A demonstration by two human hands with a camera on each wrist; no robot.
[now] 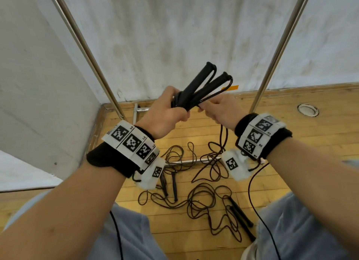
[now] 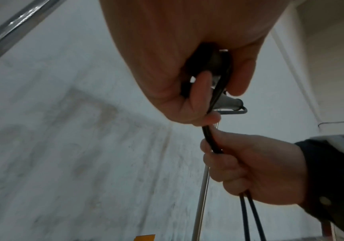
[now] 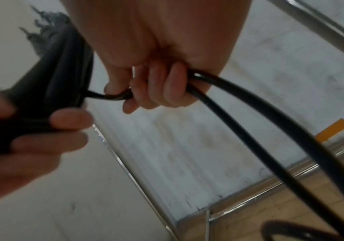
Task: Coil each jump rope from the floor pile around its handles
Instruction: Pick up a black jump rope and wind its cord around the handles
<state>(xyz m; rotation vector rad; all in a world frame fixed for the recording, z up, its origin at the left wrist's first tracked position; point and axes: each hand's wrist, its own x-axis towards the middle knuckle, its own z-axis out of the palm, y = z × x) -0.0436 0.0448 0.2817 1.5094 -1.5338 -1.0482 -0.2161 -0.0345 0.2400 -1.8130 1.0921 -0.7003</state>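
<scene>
My left hand [image 1: 165, 112] is clamped round the lower ends of the two black handles [image 1: 202, 85], which fan out toward one o'clock, and my right hand [image 1: 221, 108] — just beside it at three o'clock — has its fingers [image 3: 167, 84] curled tight on the black cord [image 3: 249, 117]. From that fist two strands drop toward six o'clock to the wooden floor [image 1: 291, 123] — there the pile of ropes [image 1: 204, 197] lies tangled between my knees, more handles among the loops.
</scene>
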